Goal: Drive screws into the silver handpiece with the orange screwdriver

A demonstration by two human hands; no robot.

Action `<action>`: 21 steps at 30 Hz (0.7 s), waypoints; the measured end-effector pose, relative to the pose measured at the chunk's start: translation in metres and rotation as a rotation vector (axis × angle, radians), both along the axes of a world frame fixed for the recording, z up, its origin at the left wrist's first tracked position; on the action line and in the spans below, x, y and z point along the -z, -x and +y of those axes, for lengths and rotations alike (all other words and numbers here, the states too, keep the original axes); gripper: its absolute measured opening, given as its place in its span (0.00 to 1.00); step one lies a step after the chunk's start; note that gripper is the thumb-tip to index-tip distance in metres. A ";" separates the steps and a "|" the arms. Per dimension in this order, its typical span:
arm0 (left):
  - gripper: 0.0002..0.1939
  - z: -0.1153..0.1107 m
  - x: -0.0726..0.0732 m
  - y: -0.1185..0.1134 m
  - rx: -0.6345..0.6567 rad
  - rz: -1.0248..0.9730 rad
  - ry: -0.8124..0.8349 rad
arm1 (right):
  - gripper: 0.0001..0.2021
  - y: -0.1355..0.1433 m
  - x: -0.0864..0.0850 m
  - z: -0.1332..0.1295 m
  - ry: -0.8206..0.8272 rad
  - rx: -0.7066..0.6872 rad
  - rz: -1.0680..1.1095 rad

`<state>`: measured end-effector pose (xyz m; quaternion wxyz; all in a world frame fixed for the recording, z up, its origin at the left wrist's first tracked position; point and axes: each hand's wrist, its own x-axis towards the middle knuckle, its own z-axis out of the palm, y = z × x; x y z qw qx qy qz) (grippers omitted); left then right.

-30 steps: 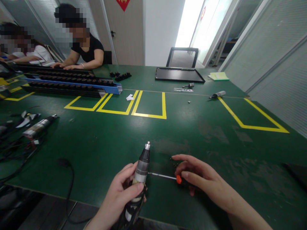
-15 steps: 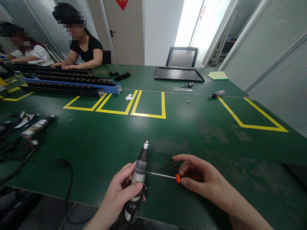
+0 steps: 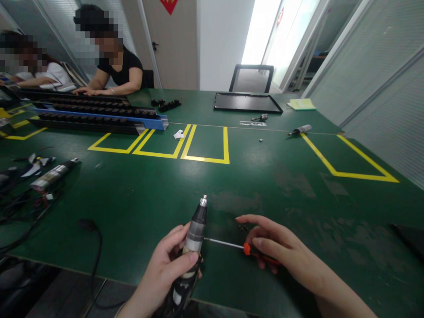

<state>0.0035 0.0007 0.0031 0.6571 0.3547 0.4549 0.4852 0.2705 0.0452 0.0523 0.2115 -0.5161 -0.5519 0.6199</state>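
My left hand [image 3: 174, 260] is closed around an electric screwdriver [image 3: 195, 236], a grey and black cylindrical tool tilted with its metal tip pointing away from me. In my right hand [image 3: 276, 243] is a hand screwdriver [image 3: 247, 249] with a red and black handle. Its thin metal shaft points left, and the tip meets the side of the electric screwdriver. My right index finger stretches forward, while the other fingers curl about the handle. Several small dark screws [image 3: 243, 228] lie on the table just beyond that hand.
Yellow tape [image 3: 205, 160] marks outlines on the green table [image 3: 149, 190]. Cables and another electric screwdriver [image 3: 54, 174] lie at left. Long rails [image 3: 99, 118] with black parts stand at back left, near two seated people. A black panel [image 3: 247, 103] and a grey tool [image 3: 300, 130] lie farther back.
My right thumb and fingers have shifted on the red handle, showing more of it. The electric screwdriver has moved very slightly right; the shaft still meets its side.
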 end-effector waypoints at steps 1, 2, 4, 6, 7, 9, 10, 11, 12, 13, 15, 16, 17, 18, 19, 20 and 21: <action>0.22 0.000 0.000 0.000 0.006 0.001 -0.001 | 0.24 0.000 0.001 0.000 0.031 0.010 -0.002; 0.22 0.001 -0.001 0.000 0.009 0.001 -0.002 | 0.24 0.001 0.001 0.000 0.041 0.015 -0.012; 0.22 0.001 -0.002 -0.001 0.007 0.000 0.002 | 0.24 0.002 0.002 0.000 0.018 0.017 -0.027; 0.22 0.001 -0.002 -0.001 0.004 0.000 0.007 | 0.25 0.003 0.002 0.000 -0.024 0.025 -0.019; 0.22 0.001 -0.002 -0.001 0.002 -0.002 0.009 | 0.25 0.004 0.001 0.000 -0.046 0.028 -0.014; 0.22 0.001 -0.001 -0.001 0.001 -0.008 0.016 | 0.25 0.004 0.000 0.001 -0.097 0.031 -0.011; 0.22 0.000 0.000 -0.001 -0.002 -0.011 0.019 | 0.25 0.003 -0.001 0.001 -0.123 0.031 -0.013; 0.23 0.000 0.000 -0.001 -0.007 -0.015 0.020 | 0.25 0.003 -0.001 0.001 -0.149 0.028 -0.014; 0.23 0.000 0.001 -0.001 -0.013 -0.018 0.019 | 0.24 0.002 -0.001 0.001 -0.168 0.023 -0.012; 0.23 0.000 0.002 -0.001 -0.016 -0.020 0.018 | 0.24 0.002 -0.001 0.001 -0.177 0.019 -0.009; 0.23 0.000 0.002 -0.001 -0.016 -0.019 0.014 | 0.25 0.001 0.000 0.001 -0.205 0.001 -0.051; 0.23 0.000 0.002 -0.001 -0.001 -0.017 0.011 | 0.26 0.001 0.001 0.001 -0.221 -0.010 -0.080; 0.23 0.000 0.002 0.000 -0.001 -0.015 0.011 | 0.26 0.001 0.002 0.001 -0.234 -0.024 -0.108; 0.22 0.000 0.002 0.000 0.001 -0.015 0.013 | 0.26 0.000 0.002 0.001 -0.245 -0.035 -0.125; 0.22 0.000 0.003 0.000 0.001 -0.015 0.014 | 0.26 0.000 0.002 0.001 -0.248 -0.045 -0.125; 0.22 0.000 0.003 0.000 -0.001 -0.016 0.015 | 0.26 0.000 0.002 0.001 -0.242 -0.052 -0.111; 0.22 0.000 0.003 0.000 0.000 -0.017 0.015 | 0.26 0.000 0.002 0.001 -0.217 -0.052 -0.089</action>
